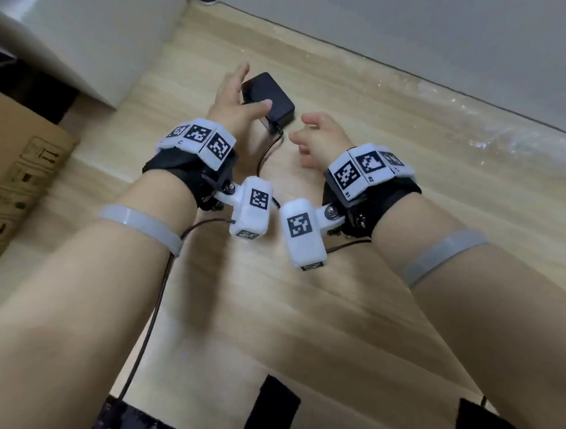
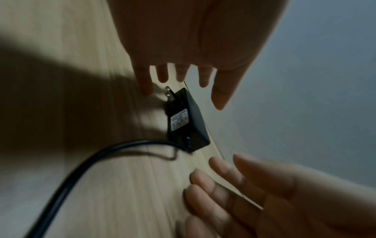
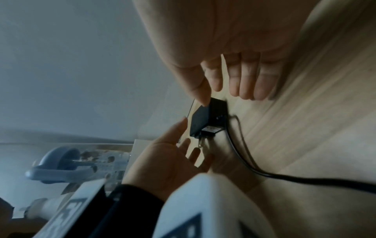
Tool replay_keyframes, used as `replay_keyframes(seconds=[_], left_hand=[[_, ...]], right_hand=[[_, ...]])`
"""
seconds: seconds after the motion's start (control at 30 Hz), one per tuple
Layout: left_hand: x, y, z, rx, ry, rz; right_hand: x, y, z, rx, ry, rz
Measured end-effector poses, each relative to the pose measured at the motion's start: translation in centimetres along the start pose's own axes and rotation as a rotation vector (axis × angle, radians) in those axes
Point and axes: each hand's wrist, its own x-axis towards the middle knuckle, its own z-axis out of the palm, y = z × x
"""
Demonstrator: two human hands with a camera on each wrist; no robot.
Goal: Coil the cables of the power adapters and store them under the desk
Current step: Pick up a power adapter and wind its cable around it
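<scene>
A black power adapter [image 1: 269,97] lies on the wooden floor close to the wall, its plug prongs pointing left. Its thin black cable [image 1: 267,153] trails back toward me between my wrists. My left hand [image 1: 239,92] reaches over the adapter's left side with straight, spread fingers and the thumb above its top. The left wrist view shows the adapter [image 2: 187,122] under those spread fingers [image 2: 162,75], ungripped. My right hand [image 1: 317,137] hovers just right of the adapter, fingers relaxed and holding nothing. In the right wrist view its thumb tip sits at the adapter's [image 3: 205,117] corner.
A grey wall [image 1: 430,42] runs behind the adapter. A white panel [image 1: 86,44] stands at the back left, with a cardboard box [image 1: 17,169] in front of it. Dark items [image 1: 278,408] lie at the bottom edge. A blue-grey wheeled object [image 3: 57,161] stands beyond the panel.
</scene>
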Motion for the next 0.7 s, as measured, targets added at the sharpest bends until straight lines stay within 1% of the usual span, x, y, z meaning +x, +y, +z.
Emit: replay_keyframes(seconds=[0.1, 0.17, 0.27, 0.33, 0.43, 0.5, 0.6, 0.7], left_hand=[[1.8, -0.5, 0.0, 0.127, -0.033, 0.016], [1.7, -0.3, 0.1, 0.109, -0.045, 0.022], [0.9, 0.1, 0.3, 0.061, -0.086, -0.017], [0.3, 0.5, 0.1, 0.007, -0.139, -0.081], [-1.6, 1.7, -0.1, -0.189, -0.284, -0.256], [-3.1, 2.6, 0.0, -0.232, -0.319, -0.302], [-5.6, 4.5, 0.4, -0.243, -0.356, -0.244], [-8.6, 6.7, 1.1, -0.306, -0.464, -0.163]], right_hand=[[1.2, 0.5, 0.9, 0.007, 0.005, 0.024], [1.4, 0.4, 1.4, 0.025, 0.043, 0.022], [1.2, 0.4, 1.5, -0.012, 0.061, 0.012], [0.3, 0.4, 1.0, 0.016, 0.082, 0.012], [-1.9, 0.6, -0.2, 0.149, 0.047, -0.010], [-3.7, 0.5, -0.9, 0.267, 0.029, -0.054], [-6.6, -0.5, -2.0, 0.363, 0.109, -0.175], [-10.3, -2.1, -3.8, 0.321, 0.152, -0.323]])
